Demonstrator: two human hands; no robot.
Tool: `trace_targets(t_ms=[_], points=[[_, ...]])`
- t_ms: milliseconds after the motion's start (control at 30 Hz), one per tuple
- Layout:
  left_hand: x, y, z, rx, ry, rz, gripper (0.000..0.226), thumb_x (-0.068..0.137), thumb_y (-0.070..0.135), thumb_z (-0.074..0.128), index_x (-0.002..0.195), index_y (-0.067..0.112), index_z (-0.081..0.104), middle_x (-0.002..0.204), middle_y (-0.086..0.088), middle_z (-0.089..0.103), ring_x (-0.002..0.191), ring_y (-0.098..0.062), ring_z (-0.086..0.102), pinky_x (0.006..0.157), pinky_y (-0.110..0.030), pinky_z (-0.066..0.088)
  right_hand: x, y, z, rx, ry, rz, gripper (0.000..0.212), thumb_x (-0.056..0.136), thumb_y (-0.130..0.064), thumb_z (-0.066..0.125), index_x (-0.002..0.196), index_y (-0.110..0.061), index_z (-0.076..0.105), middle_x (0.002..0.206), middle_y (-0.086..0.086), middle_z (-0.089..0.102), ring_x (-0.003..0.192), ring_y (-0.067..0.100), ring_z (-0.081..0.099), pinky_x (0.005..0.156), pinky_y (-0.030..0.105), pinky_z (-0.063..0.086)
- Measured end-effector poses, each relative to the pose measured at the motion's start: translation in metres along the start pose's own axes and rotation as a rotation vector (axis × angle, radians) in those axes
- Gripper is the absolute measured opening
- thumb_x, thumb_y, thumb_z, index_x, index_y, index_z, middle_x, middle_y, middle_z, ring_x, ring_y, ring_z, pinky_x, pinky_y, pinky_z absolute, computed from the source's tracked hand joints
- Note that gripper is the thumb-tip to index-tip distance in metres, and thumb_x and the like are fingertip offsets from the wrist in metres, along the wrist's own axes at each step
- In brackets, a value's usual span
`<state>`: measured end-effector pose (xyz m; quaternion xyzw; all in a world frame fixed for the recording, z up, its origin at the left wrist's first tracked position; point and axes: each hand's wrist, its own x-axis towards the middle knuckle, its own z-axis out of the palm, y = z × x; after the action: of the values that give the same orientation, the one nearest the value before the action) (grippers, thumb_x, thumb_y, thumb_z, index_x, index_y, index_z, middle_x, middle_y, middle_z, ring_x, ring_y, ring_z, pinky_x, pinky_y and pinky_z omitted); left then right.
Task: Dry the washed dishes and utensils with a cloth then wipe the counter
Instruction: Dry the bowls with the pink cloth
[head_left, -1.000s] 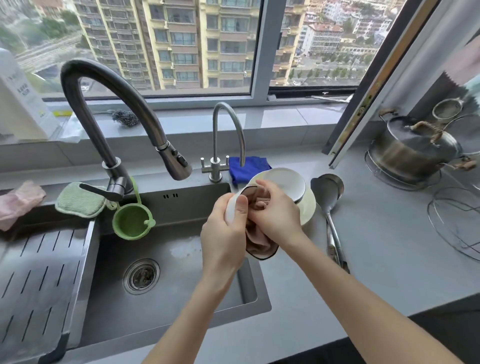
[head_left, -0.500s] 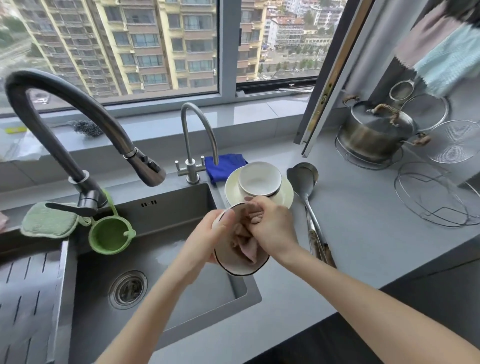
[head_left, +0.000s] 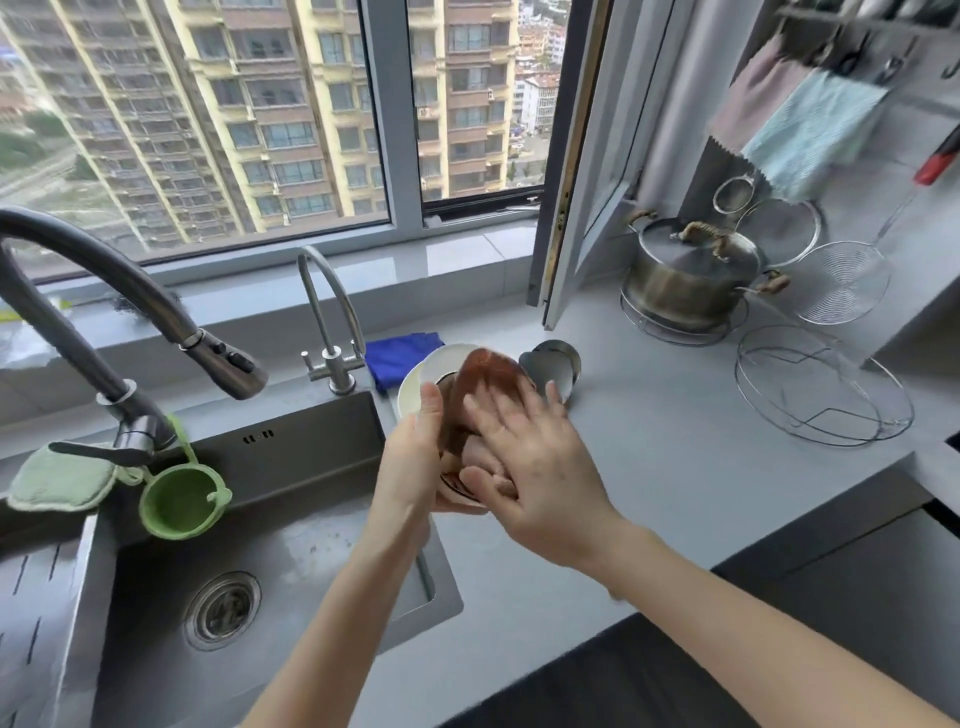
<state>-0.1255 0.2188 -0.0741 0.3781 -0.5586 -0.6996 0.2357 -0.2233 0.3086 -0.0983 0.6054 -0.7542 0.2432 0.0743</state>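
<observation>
Turned since a moment ago, the bowl (head_left: 488, 384) now shows its brown outside, above the sink's (head_left: 311, 441) right edge. Left hand (head_left: 415, 467) grips its rim. Right hand (head_left: 535, 467), fingers straight and apart, presses the pink cloth (head_left: 480, 457) against it.

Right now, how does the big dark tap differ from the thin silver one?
The dark tap is thick, matt grey and ends in a spray head with buttons; the silver tap is slim, shiny and ends in a plain spout. The dark tap stands at the back left of the sink, the silver tap at its back right, beside a blue cloth. Both arch in a gooseneck curve.
</observation>
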Motion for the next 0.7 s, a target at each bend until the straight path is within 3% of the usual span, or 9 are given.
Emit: trace_targets(t_ms=[100, 167, 200, 267, 400, 533, 567, 633, 700], points=[[-0.013, 0.012, 0.03, 0.058, -0.046, 0.001, 0.048, 0.096, 0.054, 0.034, 0.077, 0.03, 0.071, 0.077, 0.002, 0.073, 0.068, -0.017, 0.069, 0.062, -0.036, 0.055, -0.018, 0.016, -0.026, 0.131, -0.246, -0.184, 0.069, 0.096, -0.057, 0.016, 0.145, -0.013, 0.037, 0.151, 0.009, 0.038, 0.141, 0.03, 0.029, 0.116, 0.047, 0.021], [-0.021, 0.015, 0.051, 0.111, -0.07, -0.024, 0.042, 0.096, 0.052, 0.037, 0.082, 0.027, 0.068, 0.082, 0.005, 0.073, 0.077, -0.014, 0.069, 0.061, -0.03, 0.055, -0.03, 0.026, -0.049, 0.287, -0.391, -0.138, 0.071, 0.093, -0.062, 0.02, 0.146, -0.017, 0.035, 0.147, 0.002, 0.043, 0.134, 0.014, 0.036, 0.112, 0.034, 0.029], [-0.026, 0.015, 0.06, 0.111, -0.107, -0.081, 0.042, 0.094, 0.054, 0.037, 0.087, 0.026, 0.068, 0.082, 0.004, 0.073, 0.073, -0.015, 0.069, 0.056, -0.028, 0.054, -0.037, 0.032, -0.061, 0.351, -0.423, -0.121, 0.067, 0.092, -0.059, 0.027, 0.144, -0.019, 0.038, 0.138, -0.001, 0.051, 0.122, 0.007, 0.043, 0.103, 0.028, 0.035], [-0.038, 0.014, 0.076, 0.058, -0.202, -0.257, 0.05, 0.091, 0.059, 0.039, 0.1, 0.019, 0.066, 0.081, -0.005, 0.072, 0.063, -0.023, 0.069, 0.049, -0.033, 0.054, -0.055, 0.05, -0.085, 0.37, -0.446, -0.173, 0.051, 0.091, -0.046, 0.044, 0.137, -0.024, 0.049, 0.115, -0.006, 0.065, 0.1, 0.006, 0.054, 0.084, 0.028, 0.044], [-0.068, -0.008, 0.112, -0.065, -0.383, -0.496, 0.058, 0.086, 0.06, 0.039, 0.11, 0.013, 0.063, 0.089, -0.013, 0.072, 0.076, -0.031, 0.069, 0.064, -0.052, 0.056, -0.091, 0.087, -0.134, 0.364, -0.524, -0.276, 0.036, 0.079, -0.047, 0.062, 0.112, -0.032, 0.067, 0.093, -0.015, 0.071, 0.08, 0.004, 0.063, 0.072, 0.019, 0.046], [-0.093, -0.036, 0.151, -0.336, -0.4, -0.592, 0.062, 0.083, 0.059, 0.041, 0.118, 0.011, 0.059, 0.099, -0.013, 0.071, 0.08, -0.031, 0.07, 0.066, -0.052, 0.056, -0.113, 0.112, -0.179, 0.685, -0.301, -0.243, 0.022, 0.074, -0.04, 0.076, 0.089, -0.026, 0.07, 0.088, -0.012, 0.073, 0.081, 0.006, 0.069, 0.07, 0.026, 0.054], [-0.096, -0.041, 0.157, -0.396, -0.366, -0.594, 0.059, 0.086, 0.057, 0.04, 0.121, 0.012, 0.057, 0.103, -0.014, 0.069, 0.083, -0.033, 0.069, 0.066, -0.054, 0.056, -0.117, 0.118, -0.19, 0.826, -0.183, -0.174, 0.017, 0.074, -0.033, 0.078, 0.086, -0.025, 0.07, 0.088, -0.014, 0.073, 0.079, 0.005, 0.07, 0.068, 0.021, 0.054], [-0.099, -0.046, 0.164, -0.499, -0.238, -0.579, 0.053, 0.093, 0.051, 0.039, 0.129, 0.013, 0.051, 0.113, -0.018, 0.063, 0.091, -0.039, 0.064, 0.066, -0.059, 0.054, -0.128, 0.133, -0.209, 1.066, 0.164, 0.041, 0.017, 0.07, -0.023, 0.081, 0.081, -0.03, 0.069, 0.082, -0.017, 0.072, 0.059, 0.0, 0.062, 0.049, 0.012, 0.045], [-0.106, -0.044, 0.171, -0.556, -0.113, -0.518, 0.046, 0.098, 0.039, 0.041, 0.133, 0.01, 0.045, 0.119, -0.022, 0.057, 0.095, -0.043, 0.059, 0.066, -0.063, 0.052, -0.149, 0.145, -0.212, 1.184, 0.431, 0.212, 0.01, 0.074, -0.036, 0.076, 0.081, -0.032, 0.07, 0.078, -0.017, 0.069, 0.043, 0.0, 0.043, 0.036, 0.011, 0.03]])
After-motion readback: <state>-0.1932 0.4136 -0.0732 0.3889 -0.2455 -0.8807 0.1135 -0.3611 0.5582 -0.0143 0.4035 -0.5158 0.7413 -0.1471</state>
